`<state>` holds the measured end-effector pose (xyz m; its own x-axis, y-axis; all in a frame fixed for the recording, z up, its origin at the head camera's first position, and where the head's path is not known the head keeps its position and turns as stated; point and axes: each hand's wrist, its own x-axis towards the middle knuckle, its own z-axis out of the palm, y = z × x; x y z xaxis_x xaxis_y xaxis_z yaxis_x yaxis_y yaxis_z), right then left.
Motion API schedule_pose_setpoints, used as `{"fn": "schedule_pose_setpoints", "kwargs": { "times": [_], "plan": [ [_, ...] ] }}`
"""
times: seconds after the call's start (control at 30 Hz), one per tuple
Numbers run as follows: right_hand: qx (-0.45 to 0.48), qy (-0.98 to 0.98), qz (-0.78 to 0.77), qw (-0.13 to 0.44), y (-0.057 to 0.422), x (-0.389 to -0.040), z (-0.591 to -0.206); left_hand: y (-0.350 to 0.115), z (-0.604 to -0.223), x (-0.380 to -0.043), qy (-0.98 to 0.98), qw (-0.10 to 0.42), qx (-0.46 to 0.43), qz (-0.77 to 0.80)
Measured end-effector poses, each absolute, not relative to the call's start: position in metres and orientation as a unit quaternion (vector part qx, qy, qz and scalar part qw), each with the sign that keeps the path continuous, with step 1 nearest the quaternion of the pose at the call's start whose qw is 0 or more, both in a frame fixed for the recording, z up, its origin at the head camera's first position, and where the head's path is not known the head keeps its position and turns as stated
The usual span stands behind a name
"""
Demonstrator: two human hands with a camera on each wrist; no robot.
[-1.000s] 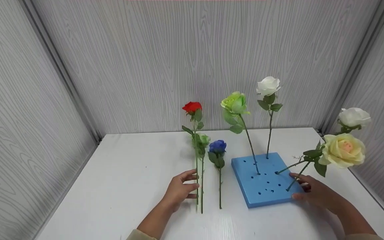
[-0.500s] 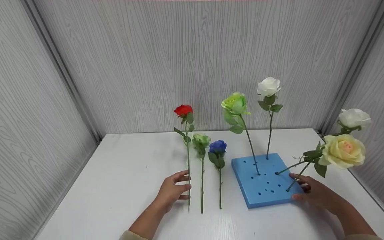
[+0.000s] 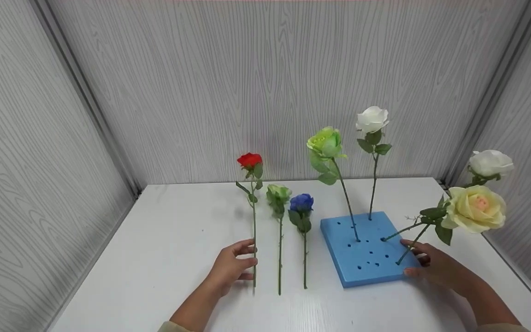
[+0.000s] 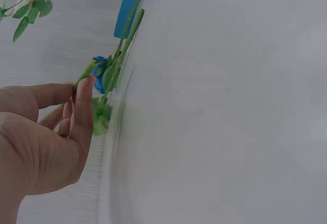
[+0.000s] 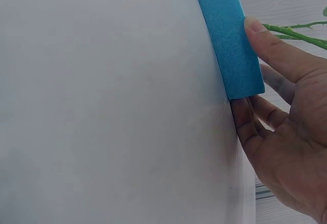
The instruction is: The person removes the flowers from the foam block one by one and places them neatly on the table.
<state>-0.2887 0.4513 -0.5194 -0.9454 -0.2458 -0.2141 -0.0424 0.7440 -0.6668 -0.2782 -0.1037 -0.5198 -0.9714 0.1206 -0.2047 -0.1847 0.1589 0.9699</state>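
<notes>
My left hand (image 3: 232, 265) pinches the lower stem of a red rose (image 3: 250, 160), which stands nearly upright in the head view. In the left wrist view the stem end (image 4: 84, 73) sits between thumb and fingers. To its right lie a pale green rose (image 3: 278, 193) and a blue rose (image 3: 301, 203) on the table. My right hand (image 3: 436, 267) grips the right edge of a blue foam block (image 3: 362, 272) with holes. The right wrist view has the thumb (image 5: 253, 25) on the block's top, fingers at its side.
Stuck in the block are a green rose (image 3: 325, 143), a white rose (image 3: 372, 120), a yellow rose (image 3: 475, 208) and a second white rose (image 3: 491, 163), the last two leaning right. Grey wood-grain panels (image 3: 228, 83) stand around the white table (image 3: 164, 249).
My left hand has carried the red rose left and lower, away from the pale green rose. The right hand and the block stay where they were.
</notes>
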Motion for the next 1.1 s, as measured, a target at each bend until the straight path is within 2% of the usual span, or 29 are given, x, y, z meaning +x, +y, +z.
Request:
{"fn": "schedule_pose_setpoints", "kwargs": {
  "times": [0.53, 1.1],
  "plan": [
    [-0.088, 0.928, -0.336, 0.134, 0.448, -0.285, -0.517, -0.117, -0.519, -0.274, 0.762, 0.134, -0.024, 0.634],
    [-0.093, 0.913, -0.372, 0.138, 0.451, -0.285, -0.519, -0.123, -0.520, -0.276, 0.757, 0.178, -0.022, 0.629]
  ]
}}
